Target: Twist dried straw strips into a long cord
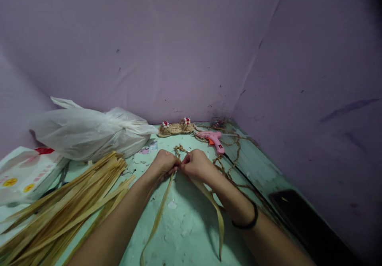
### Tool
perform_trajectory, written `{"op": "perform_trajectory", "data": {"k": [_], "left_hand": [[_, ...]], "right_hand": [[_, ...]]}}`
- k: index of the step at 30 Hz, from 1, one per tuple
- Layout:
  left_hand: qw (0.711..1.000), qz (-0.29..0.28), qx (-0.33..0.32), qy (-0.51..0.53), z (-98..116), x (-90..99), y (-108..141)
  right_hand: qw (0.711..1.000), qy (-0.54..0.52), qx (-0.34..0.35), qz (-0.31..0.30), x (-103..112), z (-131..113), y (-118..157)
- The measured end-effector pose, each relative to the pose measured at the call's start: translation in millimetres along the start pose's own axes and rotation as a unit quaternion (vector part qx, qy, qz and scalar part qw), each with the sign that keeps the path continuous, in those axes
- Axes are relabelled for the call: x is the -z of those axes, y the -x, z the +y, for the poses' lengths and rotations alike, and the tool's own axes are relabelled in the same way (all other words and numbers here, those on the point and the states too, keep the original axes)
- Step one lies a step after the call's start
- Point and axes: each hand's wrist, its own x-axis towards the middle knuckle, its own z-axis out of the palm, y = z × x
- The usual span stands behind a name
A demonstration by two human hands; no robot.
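Observation:
My left hand [164, 163] and my right hand [197, 164] meet over the middle of the green table [185, 234]. Both are closed in a pinch on a braided cord of dried leaf [180, 148], whose finished end sticks out just beyond my fingers. Two loose dried leaf strips hang toward me from the grip: one strip [159, 218] below my left hand, the other strip [216, 208] below my right. My fingertips hide the point where the strips join the cord.
At left lie a bundle of dried leaf strips [68, 210], a white plastic bag [98, 132] and a printed white package [30, 174]. Behind my hands sit woven slippers [176, 128]. To the right are a pink glue gun [213, 136], more braided cord [238, 150] and a black phone [304, 214].

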Motion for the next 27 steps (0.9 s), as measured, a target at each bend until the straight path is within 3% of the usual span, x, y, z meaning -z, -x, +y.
{"op": "perform_trajectory", "data": {"k": [5,8,11,16,20,25,27], "left_hand": [[0.998,-0.061,0.017,-0.008,-7.3,10.6,-7.9],[0.996,-0.082,-0.006,0.019,-11.3,15.2,-12.3],[0.995,-0.094,-0.009,0.04,-11.5,16.4,-12.0],[0.989,-0.123,-0.021,0.074,-11.0,17.4,-11.6],[0.987,-0.129,-0.028,0.096,-11.8,19.2,-13.1],[0.991,-0.117,-0.029,0.064,-10.5,19.2,-11.6],[0.991,-0.113,-0.035,0.064,-10.2,18.5,-11.5]], "right_hand": [[0.997,-0.001,0.058,0.057,-15.5,0.1,7.1],[0.995,-0.012,0.091,0.038,-13.0,3.9,7.7],[0.997,-0.049,0.064,-0.012,-2.6,11.7,0.9],[0.982,-0.178,0.013,0.06,-0.2,23.3,-16.7],[0.935,-0.351,-0.003,-0.06,-17.0,17.0,-19.3],[0.913,-0.398,-0.058,-0.072,-19.5,5.4,-14.7],[0.892,-0.429,-0.089,-0.109,-15.0,3.1,-12.6]]}}
